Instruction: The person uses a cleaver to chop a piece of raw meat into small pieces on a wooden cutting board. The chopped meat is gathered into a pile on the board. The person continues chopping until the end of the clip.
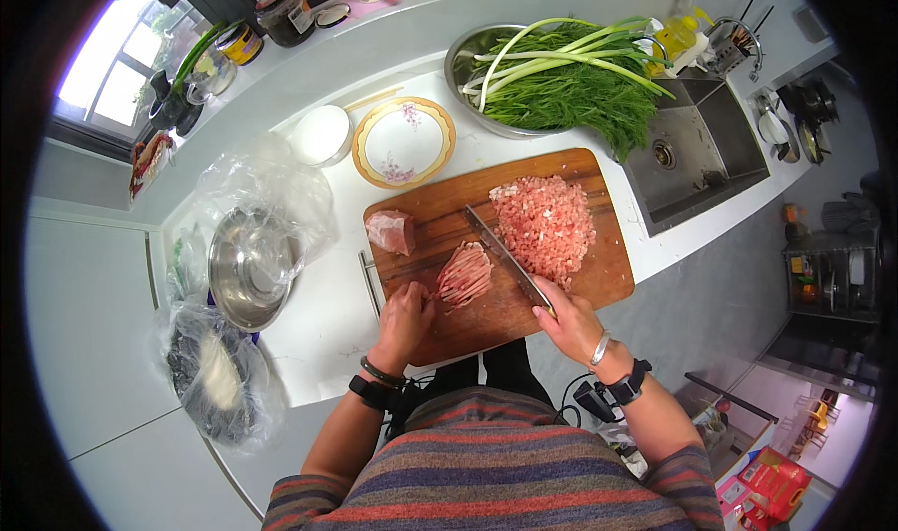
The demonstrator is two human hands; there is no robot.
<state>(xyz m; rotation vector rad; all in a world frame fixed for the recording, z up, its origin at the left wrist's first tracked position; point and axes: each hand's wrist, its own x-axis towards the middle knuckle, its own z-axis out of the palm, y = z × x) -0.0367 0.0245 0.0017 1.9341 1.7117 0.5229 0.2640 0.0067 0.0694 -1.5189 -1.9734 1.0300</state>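
Note:
My right hand (572, 324) grips the handle of a kitchen knife (508, 261), whose blade points away from me across the wooden cutting board (484, 341). Right of the blade lies a wide heap of finely diced raw meat (547, 226). A bundle of thin raw meat strips (466, 275) rests to the left of the knife. My left hand (405, 320) is curled at the near left end of these strips; whether its fingers pinch any meat is hidden. Near the board's far left corner sits an uncut chunk of raw meat (391, 232).
Beyond the board stand a patterned plate (403, 145), a white bowl (323, 136) and a metal basin (459, 85) of dill and green onions (568, 61). A sink (691, 152) is at right. Leftward are a steel bowl (245, 278) and a plastic bag (259, 412) with pale dough-like contents.

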